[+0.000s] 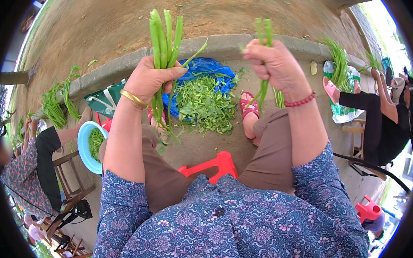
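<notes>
My left hand [145,81] is closed round a bunch of thick green leafy-vegetable stems [160,39]. Their cut ends point up, and thin leafy tips hang below the fist. Level with it on the right, my right hand [277,65] grips a few thinner green stems [268,30], slightly blurred; their lower parts trail beneath the fingers. The two hands are apart, raised over the ground between my knees. Below and between them, a heap of short-cut stems and leaves [203,104] lies on a spread blue plastic bag [203,67].
A light-blue basin [83,151] holding cut greens stands by my left leg. Beneath me is a red stool [223,162]. A stone kerb [212,47] runs beyond the bag. People sit on both sides, near long green bundles [55,109] and a white-green sack [344,111].
</notes>
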Demonstrator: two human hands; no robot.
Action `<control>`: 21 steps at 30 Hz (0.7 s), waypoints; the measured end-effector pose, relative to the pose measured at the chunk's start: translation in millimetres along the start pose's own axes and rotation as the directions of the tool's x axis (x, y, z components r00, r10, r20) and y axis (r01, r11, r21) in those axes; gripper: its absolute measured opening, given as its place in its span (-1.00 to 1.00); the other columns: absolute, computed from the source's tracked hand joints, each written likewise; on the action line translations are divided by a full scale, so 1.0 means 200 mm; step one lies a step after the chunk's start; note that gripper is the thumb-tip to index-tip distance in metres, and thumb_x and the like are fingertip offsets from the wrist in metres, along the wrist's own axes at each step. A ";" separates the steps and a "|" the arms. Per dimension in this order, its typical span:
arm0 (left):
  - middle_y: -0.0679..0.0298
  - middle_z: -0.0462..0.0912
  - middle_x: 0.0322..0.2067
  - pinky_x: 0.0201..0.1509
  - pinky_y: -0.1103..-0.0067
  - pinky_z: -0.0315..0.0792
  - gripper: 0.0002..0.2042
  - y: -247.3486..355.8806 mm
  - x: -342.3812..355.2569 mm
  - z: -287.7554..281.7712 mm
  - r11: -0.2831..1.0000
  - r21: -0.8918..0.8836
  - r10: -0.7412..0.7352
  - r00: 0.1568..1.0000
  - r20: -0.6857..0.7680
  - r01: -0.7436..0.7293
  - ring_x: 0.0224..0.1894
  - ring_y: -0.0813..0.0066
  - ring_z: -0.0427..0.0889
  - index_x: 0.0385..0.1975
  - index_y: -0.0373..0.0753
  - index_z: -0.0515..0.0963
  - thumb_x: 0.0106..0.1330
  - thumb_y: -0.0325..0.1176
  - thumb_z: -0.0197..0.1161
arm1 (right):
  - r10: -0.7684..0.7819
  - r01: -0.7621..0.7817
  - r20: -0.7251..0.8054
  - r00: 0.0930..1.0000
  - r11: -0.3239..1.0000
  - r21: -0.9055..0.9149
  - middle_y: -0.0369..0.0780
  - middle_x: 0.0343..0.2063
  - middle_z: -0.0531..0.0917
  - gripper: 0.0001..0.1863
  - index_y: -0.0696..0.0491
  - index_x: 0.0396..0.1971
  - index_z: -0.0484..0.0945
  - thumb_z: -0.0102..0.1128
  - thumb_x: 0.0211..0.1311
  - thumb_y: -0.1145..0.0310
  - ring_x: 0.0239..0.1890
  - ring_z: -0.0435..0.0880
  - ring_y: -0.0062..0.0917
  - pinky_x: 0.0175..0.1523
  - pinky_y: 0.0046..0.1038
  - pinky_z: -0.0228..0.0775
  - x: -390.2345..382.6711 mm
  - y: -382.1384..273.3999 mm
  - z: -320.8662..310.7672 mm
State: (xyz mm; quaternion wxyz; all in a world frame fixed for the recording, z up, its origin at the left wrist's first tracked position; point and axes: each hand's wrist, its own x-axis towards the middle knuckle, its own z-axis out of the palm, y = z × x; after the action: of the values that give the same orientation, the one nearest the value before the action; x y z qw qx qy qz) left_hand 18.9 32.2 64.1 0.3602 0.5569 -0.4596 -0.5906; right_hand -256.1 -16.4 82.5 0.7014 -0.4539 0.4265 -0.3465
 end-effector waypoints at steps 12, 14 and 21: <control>0.41 0.48 -0.67 -0.62 0.70 0.23 -0.84 0.02 0.03 0.14 1.000 -0.018 0.020 0.997 0.076 -0.019 -0.69 0.67 0.40 -0.43 -0.28 0.55 0.08 -0.40 0.40 | -0.015 0.025 0.050 0.999 0.979 -0.203 -0.43 -0.71 0.44 -0.82 0.11 -0.36 0.63 0.29 0.16 0.30 -0.71 0.27 -0.84 -0.63 -0.71 -0.01 0.02 0.09 0.19; 0.44 0.46 -0.66 -0.57 0.72 0.24 -0.86 0.03 0.02 0.16 1.000 -0.018 0.005 0.997 0.082 -0.004 -0.66 0.69 0.41 -0.43 -0.26 0.54 0.10 -0.42 0.38 | -0.050 0.058 0.044 0.998 0.981 -0.187 -0.43 -0.71 0.45 -0.81 0.10 -0.37 0.63 0.31 0.15 0.28 -0.71 0.27 -0.83 -0.63 -0.71 -0.01 0.02 0.10 0.20; 0.44 0.45 -0.69 -0.58 0.70 0.24 -0.86 0.03 0.02 0.16 1.000 -0.014 0.002 0.995 0.103 -0.001 -0.68 0.69 0.39 -0.45 -0.26 0.54 0.09 -0.42 0.38 | -0.144 0.153 0.052 0.988 0.960 -0.234 -0.42 -0.69 0.47 -0.85 0.12 -0.46 0.60 0.28 0.15 0.34 -0.66 0.32 -0.81 -0.58 -0.69 0.08 0.04 0.13 0.21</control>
State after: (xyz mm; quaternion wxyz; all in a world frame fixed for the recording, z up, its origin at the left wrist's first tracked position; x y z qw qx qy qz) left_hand -14.3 31.0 67.0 0.3404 0.5227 -0.4739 -0.6216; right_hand -211.7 0.7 65.4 0.6213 -0.5710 0.4177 -0.3369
